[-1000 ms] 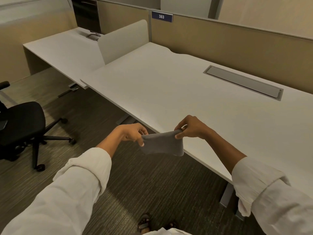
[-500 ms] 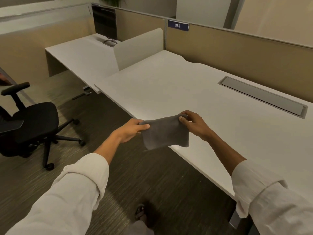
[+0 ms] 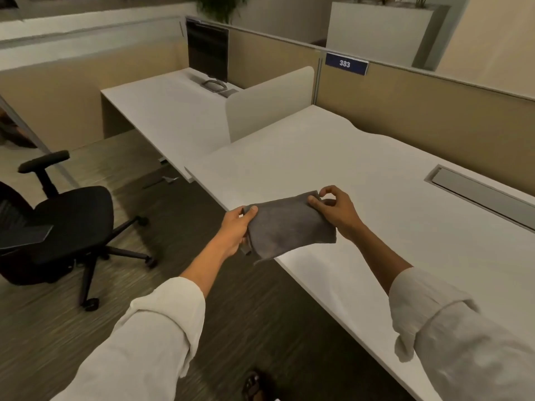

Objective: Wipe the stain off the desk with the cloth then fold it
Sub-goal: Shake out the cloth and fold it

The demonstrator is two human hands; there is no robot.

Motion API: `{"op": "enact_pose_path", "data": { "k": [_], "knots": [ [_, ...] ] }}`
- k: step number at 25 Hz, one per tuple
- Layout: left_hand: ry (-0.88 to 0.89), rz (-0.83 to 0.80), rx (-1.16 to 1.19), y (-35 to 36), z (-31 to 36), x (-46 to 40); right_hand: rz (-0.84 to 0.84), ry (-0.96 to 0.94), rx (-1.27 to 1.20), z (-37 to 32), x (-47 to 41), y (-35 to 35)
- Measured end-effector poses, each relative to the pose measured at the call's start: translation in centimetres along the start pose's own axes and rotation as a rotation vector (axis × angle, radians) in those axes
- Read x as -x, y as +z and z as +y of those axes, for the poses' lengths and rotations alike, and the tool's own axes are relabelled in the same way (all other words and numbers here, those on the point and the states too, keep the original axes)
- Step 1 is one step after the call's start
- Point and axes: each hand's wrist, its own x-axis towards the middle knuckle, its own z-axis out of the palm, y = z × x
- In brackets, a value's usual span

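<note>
Grip: our left hand (image 3: 236,228) and right hand (image 3: 335,211) each pinch 1 top corner of the grey cloth (image 3: 289,227).
Desk (image 3: 362,198): white, filling the right of the frame.
Cloth: centre frame, held over the desk's near edge, lower part hanging.
Chair (image 3: 66,224): black, left of frame.

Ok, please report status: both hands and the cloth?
Left hand grip shut on cloth. Right hand pinching its far corner. Cloth folded, over desk edge. Nothing in the way.

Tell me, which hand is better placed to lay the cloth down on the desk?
Probably the right hand: it pinches the cloth over the desk, while the left hand grips off its edge.
</note>
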Motion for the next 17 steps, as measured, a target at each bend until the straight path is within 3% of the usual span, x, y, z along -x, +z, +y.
{"op": "enact_pose_path", "data": {
  "k": [5, 7, 11, 14, 17],
  "knots": [
    [-0.03, 0.19, 0.088, -2.9, 1.9, -6.9, -0.28, 0.135, -0.376, -1.3, -7.3, 2.9],
    [-0.059, 0.265, 0.094, -3.8, 2.5, -9.3, -0.246, 0.109, -0.292, -1.2, -10.5, 4.6],
    [0.004, 0.335, -0.001, -5.9, 3.7, -15.2, -0.151, -0.13, 0.105, -0.9, -18.6, 9.1],
    [0.109, 0.426, -0.133, -7.2, 4.4, -20.1, -0.207, -0.235, 0.249, -1.3, -25.4, 12.6],
    [0.171, 0.55, -0.313, -7.9, 5.5, -24.6, -0.28, -0.197, 0.319, -1.2, -31.8, 15.8]
  ]
}}
